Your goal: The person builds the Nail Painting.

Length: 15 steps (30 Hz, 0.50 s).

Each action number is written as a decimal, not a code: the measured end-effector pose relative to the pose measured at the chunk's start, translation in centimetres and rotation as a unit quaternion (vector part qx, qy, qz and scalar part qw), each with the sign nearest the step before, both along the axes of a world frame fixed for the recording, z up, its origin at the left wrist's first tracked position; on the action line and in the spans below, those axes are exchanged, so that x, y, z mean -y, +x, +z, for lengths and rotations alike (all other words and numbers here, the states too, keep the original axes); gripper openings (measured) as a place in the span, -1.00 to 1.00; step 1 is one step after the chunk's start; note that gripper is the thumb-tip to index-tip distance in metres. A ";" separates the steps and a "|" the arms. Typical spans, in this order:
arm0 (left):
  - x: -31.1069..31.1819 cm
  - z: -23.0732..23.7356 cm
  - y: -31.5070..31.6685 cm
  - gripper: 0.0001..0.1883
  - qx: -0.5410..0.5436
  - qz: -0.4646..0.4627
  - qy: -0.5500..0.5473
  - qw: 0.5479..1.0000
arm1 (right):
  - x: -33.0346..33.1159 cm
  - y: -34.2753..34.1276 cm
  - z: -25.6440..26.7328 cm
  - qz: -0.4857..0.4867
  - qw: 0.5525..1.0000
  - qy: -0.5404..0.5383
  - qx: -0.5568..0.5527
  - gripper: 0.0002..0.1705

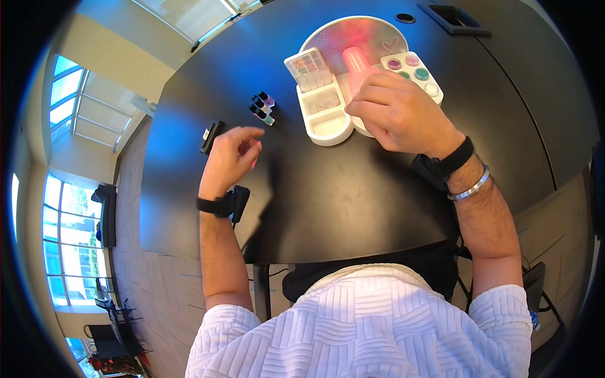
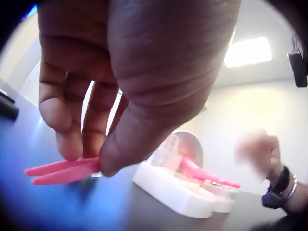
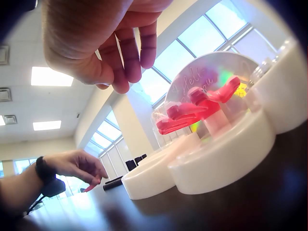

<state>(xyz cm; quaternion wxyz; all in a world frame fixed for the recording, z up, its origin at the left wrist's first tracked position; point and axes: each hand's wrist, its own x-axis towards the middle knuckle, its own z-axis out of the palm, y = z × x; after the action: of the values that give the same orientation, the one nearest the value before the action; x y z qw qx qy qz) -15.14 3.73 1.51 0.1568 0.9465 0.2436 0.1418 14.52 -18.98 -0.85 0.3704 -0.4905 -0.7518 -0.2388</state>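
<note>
Left of the white organizer, my left hand (image 1: 230,154) pinches a small pink two-pronged clip (image 2: 65,172) between thumb and fingertips. The clip's prongs point away from the palm, a little metal showing beside the thumb. Over the front right of the white organizer (image 1: 334,135) hovers my right hand (image 1: 403,113). Its fingers (image 3: 130,62) are loosely bent with nothing visible in them. A glossy pink piece (image 1: 358,62) with blunt arms stands in the organizer's middle, partly hidden behind the right hand in the head view. Behind it rises a rounded, shiny mirror-like panel (image 1: 328,41).
Several small nail polish bottles (image 1: 262,108) lie between my left hand and the organizer. A black object (image 1: 212,137) sits farther left. The organizer holds a clear palette (image 1: 307,66) and pots of coloured glitter (image 1: 421,74). A dark table box (image 1: 454,20) is at the back right.
</note>
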 end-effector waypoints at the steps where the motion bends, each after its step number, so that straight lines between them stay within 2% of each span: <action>1: 0.4 0.3 0.8 -0.83 0.056 -0.027 0.003 0.998 | 0.1 -0.1 0.2 -0.001 1.000 -0.003 0.010 -0.75; 5: -0.2 0.3 3.9 -0.86 0.133 -0.030 -0.010 0.991 | -0.2 0.0 0.1 -0.005 1.000 0.005 0.003 -0.80; 8: -1.0 0.0 7.0 -0.87 0.221 0.050 -0.057 0.972 | -0.3 0.0 -0.2 -0.002 1.000 0.014 -0.004 -0.81; 11: -1.9 -0.8 8.6 -0.86 0.222 0.061 -0.037 0.972 | 0.0 0.1 0.1 -0.003 1.000 0.018 -0.005 -0.82; 13: -2.2 -1.3 9.2 -0.86 0.212 0.073 -0.039 0.974 | 0.3 0.1 0.3 -0.003 1.000 -0.016 0.000 -0.72; 15: -2.3 -1.8 9.6 -0.86 0.217 0.078 -0.039 0.972 | 0.0 0.0 -0.1 -0.003 1.000 0.002 -0.007 -0.80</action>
<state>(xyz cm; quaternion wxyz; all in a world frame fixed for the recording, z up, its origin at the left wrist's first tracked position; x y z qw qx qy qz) -5.56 6.01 -0.24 0.2314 0.8644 0.2819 0.3462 14.56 -18.97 -0.92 0.3759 -0.4937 -0.7474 -0.2376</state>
